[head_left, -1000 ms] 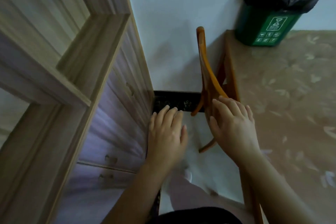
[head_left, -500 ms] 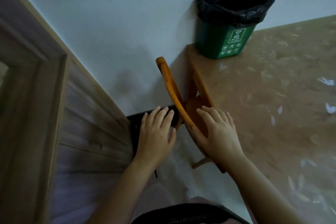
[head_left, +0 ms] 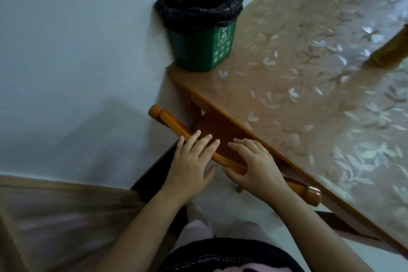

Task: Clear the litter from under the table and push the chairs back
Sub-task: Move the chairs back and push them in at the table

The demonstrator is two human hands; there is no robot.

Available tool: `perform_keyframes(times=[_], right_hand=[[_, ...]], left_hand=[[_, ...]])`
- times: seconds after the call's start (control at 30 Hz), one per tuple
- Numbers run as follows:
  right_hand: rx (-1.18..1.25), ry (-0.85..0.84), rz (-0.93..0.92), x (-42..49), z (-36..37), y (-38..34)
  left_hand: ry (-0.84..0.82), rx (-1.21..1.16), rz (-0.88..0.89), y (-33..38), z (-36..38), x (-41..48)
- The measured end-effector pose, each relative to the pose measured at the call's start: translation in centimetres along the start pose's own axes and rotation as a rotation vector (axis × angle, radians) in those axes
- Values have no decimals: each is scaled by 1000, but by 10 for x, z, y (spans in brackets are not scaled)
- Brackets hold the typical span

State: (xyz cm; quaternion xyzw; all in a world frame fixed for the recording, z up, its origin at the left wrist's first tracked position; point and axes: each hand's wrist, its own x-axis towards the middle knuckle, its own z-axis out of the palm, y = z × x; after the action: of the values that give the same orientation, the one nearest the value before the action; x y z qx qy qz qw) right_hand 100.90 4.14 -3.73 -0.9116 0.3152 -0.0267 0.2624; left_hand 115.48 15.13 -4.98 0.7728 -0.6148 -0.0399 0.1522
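Note:
An orange wooden chair (head_left: 167, 119) stands tucked against the table's (head_left: 309, 55) near edge, with its seat mostly hidden under the tabletop. My left hand (head_left: 191, 165) lies on the chair's top rail, fingers spread over it. To its right, my right hand (head_left: 254, 166) grips the same rail, thumb under it and fingers over the top. The table carries a tan cloth with pale leaf prints. A small green bin (head_left: 205, 35) lined with a black bag sits on the table's far corner by the wall.
A white wall (head_left: 77, 51) runs along the left. A wooden cabinet top (head_left: 55, 216) lies at the lower left, with a dark skirting strip (head_left: 154, 174) beside it. Another orange chair back (head_left: 395, 51) shows at the table's right edge. The pale floor (head_left: 223, 205) is visible below the chair.
The view has swung right and the cabinet has slid out to the lower left. Both hands now rest on the chair's top rail, and the chair sits closer under the table.

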Motion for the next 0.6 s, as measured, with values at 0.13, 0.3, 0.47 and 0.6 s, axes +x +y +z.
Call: perform_keyframes(times=[0.13, 0.3, 0.47, 0.6], right_hand=[[36, 47, 90, -10, 12, -4], [61, 73, 109, -14, 16, 1], [79, -23, 115, -6, 14, 8], [150, -82, 118, 0, 11, 13]], left_hand=[[-61, -91, 52, -7, 1, 5], [-47, -14, 118, -7, 2, 12], [-157, 16, 198, -2, -1, 25], [-222, 10, 244, -5, -2, 38]])
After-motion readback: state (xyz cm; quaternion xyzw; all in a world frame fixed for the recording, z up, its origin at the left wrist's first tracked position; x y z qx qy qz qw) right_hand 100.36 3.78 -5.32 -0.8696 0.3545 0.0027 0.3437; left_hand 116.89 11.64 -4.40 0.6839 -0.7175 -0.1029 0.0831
